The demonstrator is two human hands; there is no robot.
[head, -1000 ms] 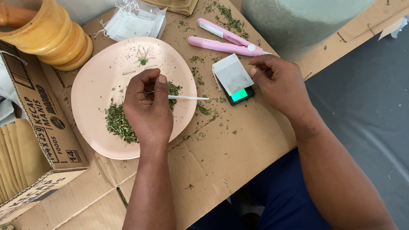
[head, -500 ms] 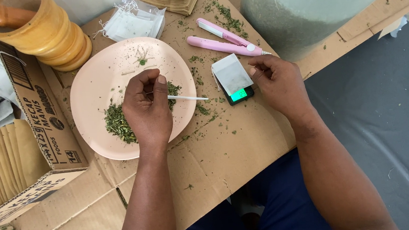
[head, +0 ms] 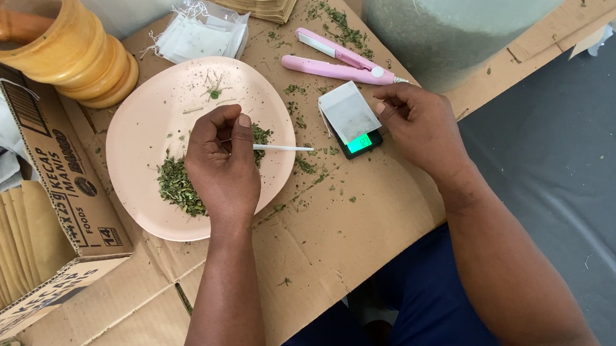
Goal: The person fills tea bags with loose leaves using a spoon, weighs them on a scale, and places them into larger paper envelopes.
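The left hand (head: 223, 169) pinches a thin white stick (head: 284, 148). The right hand (head: 422, 127) holds a light, floppy tea bag (head: 348, 111) by its edge.

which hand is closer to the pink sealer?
Right. The right hand sits just below the pink sealer, by the small scale; the left hand is over the pink plate, farther off.
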